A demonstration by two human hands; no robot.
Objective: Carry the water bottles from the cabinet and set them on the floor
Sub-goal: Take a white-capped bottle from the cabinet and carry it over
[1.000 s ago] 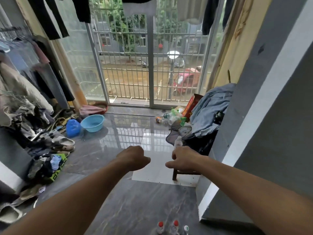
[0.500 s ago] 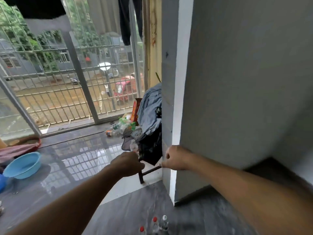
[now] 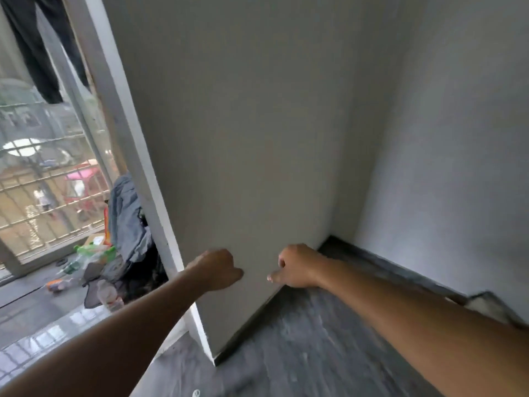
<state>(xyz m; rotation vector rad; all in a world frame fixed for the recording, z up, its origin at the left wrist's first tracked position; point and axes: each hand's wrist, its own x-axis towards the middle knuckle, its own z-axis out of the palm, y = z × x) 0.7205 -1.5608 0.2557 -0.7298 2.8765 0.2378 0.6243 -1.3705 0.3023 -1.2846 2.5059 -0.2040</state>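
Observation:
Both my arms reach forward in front of a plain grey wall (image 3: 257, 138). My left hand (image 3: 219, 269) is a closed fist with nothing in it. My right hand (image 3: 294, 266) is loosely curled, thumb sticking out to the left, and holds nothing. At the bottom edge a white bottle cap (image 3: 196, 393) just shows above the dark floor (image 3: 300, 339). A clear plastic bottle (image 3: 107, 293) stands by the pile of clothes at the left. No cabinet is in view.
The wall's white corner edge (image 3: 160, 224) runs down to the floor between my arms. Left of it lie a heap of clothes (image 3: 128, 222), green bottles and litter (image 3: 91, 253), and a barred window (image 3: 43, 196). A second grey wall (image 3: 458, 167) closes the right side.
My view has swung to the right, from the barred window onto the grey wall. The bottles on the floor have slipped out at the bottom edge. Both hands stay held out and hold nothing.

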